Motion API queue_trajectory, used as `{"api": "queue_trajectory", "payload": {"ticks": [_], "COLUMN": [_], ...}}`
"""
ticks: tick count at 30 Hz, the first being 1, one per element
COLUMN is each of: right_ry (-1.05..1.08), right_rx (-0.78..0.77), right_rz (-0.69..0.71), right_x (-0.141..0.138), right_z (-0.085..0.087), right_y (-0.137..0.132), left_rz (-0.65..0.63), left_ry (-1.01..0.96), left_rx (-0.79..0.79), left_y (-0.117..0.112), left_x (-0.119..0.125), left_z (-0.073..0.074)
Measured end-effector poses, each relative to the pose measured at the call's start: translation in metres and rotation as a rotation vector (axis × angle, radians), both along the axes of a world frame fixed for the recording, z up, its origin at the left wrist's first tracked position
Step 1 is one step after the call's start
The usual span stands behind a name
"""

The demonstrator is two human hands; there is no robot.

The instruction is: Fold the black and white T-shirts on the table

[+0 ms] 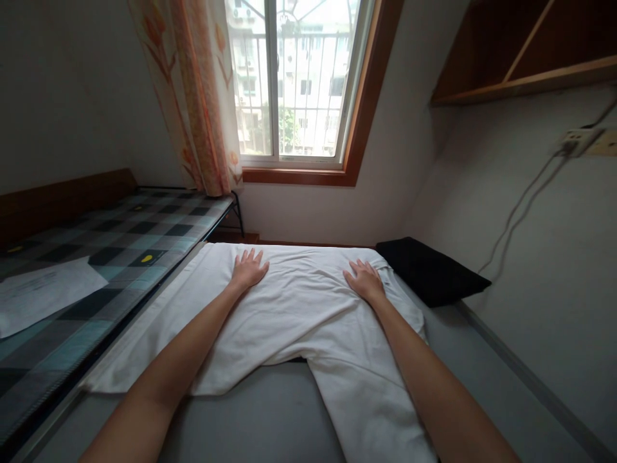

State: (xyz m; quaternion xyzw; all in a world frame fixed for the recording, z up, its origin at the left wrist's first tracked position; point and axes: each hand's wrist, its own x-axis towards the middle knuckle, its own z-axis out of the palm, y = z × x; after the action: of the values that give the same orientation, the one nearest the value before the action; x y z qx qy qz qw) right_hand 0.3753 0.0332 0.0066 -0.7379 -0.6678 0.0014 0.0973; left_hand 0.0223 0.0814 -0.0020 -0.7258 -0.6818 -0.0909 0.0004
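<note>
White trousers (pixel 289 308), centre frame: laid out, legs parted, creases remaining between left hand (pixel 249 270) and right hand (pixel 365 281), both palms down, each grip spread.

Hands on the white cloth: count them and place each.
2. The left hand rests on the white cloth near its far edge; the right hand too, nearer the black cushion.

1. White trousers (pixel 289 308), plain fabric, spread flat on gray surface (pixel 255 424).
2. Top end at far edge; legs splayed toward near side w/ inverted-V gap btwn.
3. L leg (pixel 164 321) angles out L; R leg (pixel 366 399) runs nearer, cut off at btm of view.
4. Wrinkled, esp. mid & R; creases nr crotch.
</note>
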Motion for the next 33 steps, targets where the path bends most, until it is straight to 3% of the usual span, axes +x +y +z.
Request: {"api": "queue_trajectory", "payload": {"ticks": [4,7,13,20,25,33], "right_ry": [-0.003,-0.053,-0.074,-0.018,-0.012,-0.005], "right_rx": [-0.108,-0.11,-0.002,0.075,0.083,0.123], "right_rz": [0.047,0.046,0.058,0.117,0.124,0.156], "right_x": [0.01,0.016,0.024,0.032,0.034,0.036], "right_z": [0.001,-0.001,-0.006,-0.009,-0.011,-0.013], "right_y": [-0.011,-0.025,-0.049,-0.052,-0.053,-0.053], "left_rz": [-0.097,-0.13,0.118,0.208,0.176,0.285], "left_ry": [0.032,0.05,0.168,0.339,0.383,0.251], "left_rx": [-0.009,-0.036,0.037,0.176,0.142,0.002], "left_y": [-0.022,-0.034,-0.05,-0.08,-0.083,-0.078], "left_x": [-0.011,-0.032,-0.101,-0.165,-0.168,-0.159], "left_z": [0.0,0.001,0.007,0.026,0.033,0.036]}}
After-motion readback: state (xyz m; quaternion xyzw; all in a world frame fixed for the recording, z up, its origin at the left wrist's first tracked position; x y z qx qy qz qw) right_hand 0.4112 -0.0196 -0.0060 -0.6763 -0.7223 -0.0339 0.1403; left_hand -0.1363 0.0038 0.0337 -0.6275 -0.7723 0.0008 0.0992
